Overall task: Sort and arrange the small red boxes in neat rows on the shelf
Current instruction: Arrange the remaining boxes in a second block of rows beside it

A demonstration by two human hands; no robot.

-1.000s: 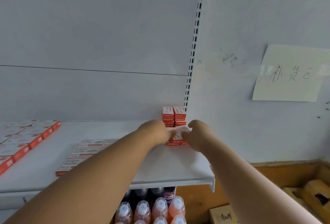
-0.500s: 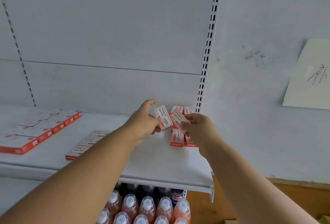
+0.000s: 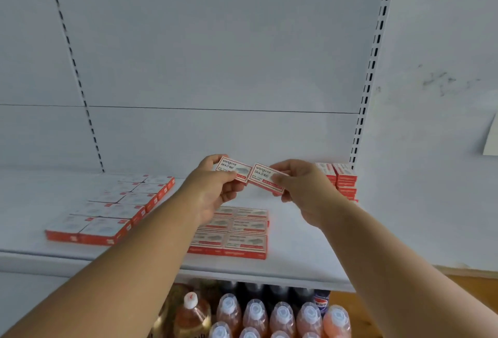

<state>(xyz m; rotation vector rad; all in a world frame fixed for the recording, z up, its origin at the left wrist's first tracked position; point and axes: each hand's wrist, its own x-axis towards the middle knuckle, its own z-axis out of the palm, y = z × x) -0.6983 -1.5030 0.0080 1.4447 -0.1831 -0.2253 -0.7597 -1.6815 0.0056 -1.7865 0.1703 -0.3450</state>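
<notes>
My left hand (image 3: 213,189) grips one small red-and-white box (image 3: 234,170) and my right hand (image 3: 301,189) grips another (image 3: 265,177). Both boxes are lifted above the white shelf (image 3: 296,262), side by side, their printed faces toward me. Below my hands, a block of small red boxes (image 3: 244,232) lies flat in two columns near the shelf's front. A stack of small red boxes (image 3: 343,181) stands in the back right corner, partly hidden by my right hand.
A group of larger flat red-and-white boxes (image 3: 113,211) lies in rows on the shelf's left part. Bottles with white caps (image 3: 283,316) fill the level below. A slotted upright (image 3: 369,81) borders the shelf on the right; a paper note (image 3: 491,138) hangs on the wall.
My hands have lifted two boxes from the corner stack and moved left with them, over the flat block. The view has swung left and down.
</notes>
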